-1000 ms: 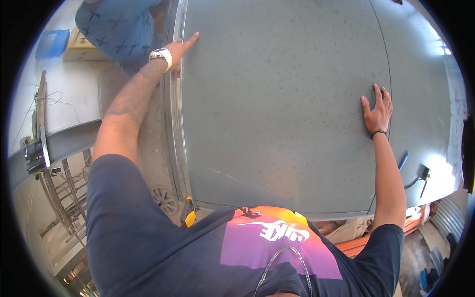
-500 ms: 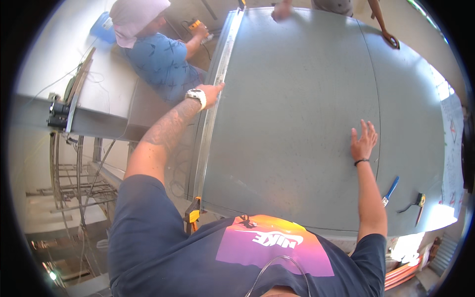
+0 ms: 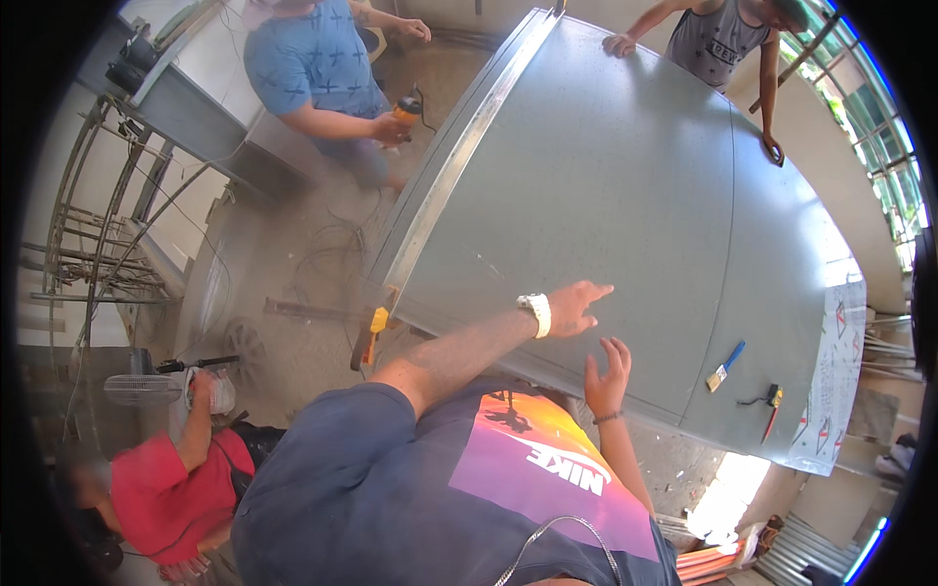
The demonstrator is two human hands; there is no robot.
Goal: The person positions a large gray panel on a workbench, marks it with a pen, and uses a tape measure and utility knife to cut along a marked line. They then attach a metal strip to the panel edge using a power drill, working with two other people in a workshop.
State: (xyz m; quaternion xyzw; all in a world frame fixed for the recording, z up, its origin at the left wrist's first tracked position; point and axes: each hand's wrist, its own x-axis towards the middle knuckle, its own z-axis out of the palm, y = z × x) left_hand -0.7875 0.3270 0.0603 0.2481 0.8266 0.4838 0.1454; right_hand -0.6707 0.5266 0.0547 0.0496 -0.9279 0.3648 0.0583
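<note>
My left hand [image 3: 575,307], with a white watch [image 3: 537,314] at the wrist, is held over the near part of a large grey sheet panel [image 3: 586,176]. Its index finger is stretched out and it holds nothing. Close by, my right hand [image 3: 608,379] is raised at the panel's near edge, fingers apart and empty. A long metal straightedge [image 3: 479,137] lies along the panel's left side. An orange-and-black clamp [image 3: 375,327] grips its near end. To the right on the panel are a blue-handled paintbrush [image 3: 726,366] and a small yellow-and-black tape measure [image 3: 775,396].
Beyond the straightedge, a person in blue [image 3: 318,68] holds an orange power tool [image 3: 406,109]. Another person [image 3: 718,44] rests hands on the panel's far edge. A person in red [image 3: 181,488] is low at left near a fan [image 3: 143,390]. Cables [image 3: 332,234] lie on the floor.
My left hand has left the straightedge and swung right over the panel. My right hand has drawn back to the near edge. The view has turned, bringing the person in red into sight.
</note>
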